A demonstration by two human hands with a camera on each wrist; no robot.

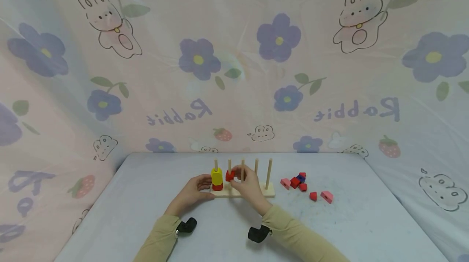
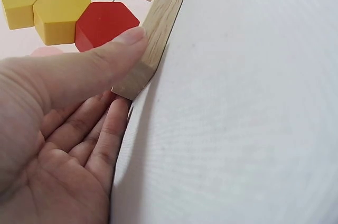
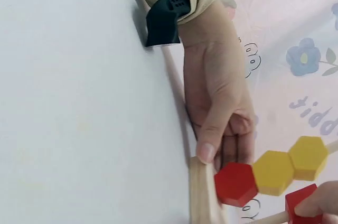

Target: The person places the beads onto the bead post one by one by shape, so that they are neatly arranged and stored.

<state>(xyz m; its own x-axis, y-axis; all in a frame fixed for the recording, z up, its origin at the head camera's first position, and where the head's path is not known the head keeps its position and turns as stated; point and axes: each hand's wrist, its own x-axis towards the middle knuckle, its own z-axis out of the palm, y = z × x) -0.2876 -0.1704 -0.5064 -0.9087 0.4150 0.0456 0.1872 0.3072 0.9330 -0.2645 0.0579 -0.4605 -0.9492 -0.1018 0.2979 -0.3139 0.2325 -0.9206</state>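
A wooden peg stand point(image 1: 269, 193) with several upright pegs stands on the table. On its leftmost peg, a red hexagonal block point(image 2: 103, 26) sits at the bottom with two yellow hexagonal blocks point(image 3: 273, 172) stacked above it. My left hand point(image 1: 196, 188) holds the stand's left end, the thumb along the front edge and the fingers around the far side. With thumb and fingertips, my right hand point(image 1: 250, 186) pinches a red block point(image 1: 229, 176) around the second peg point(image 1: 229, 164), above the base. Only the tips of the right hand show in the right wrist view.
Right of the stand lie several loose blocks: a pink one point(image 1: 327, 197), a red one point(image 1: 313, 196), and a cluster with a dark blue block point(image 1: 301, 178). A patterned cloth point(image 1: 234, 91) hangs behind the white table point(image 1: 366, 221).
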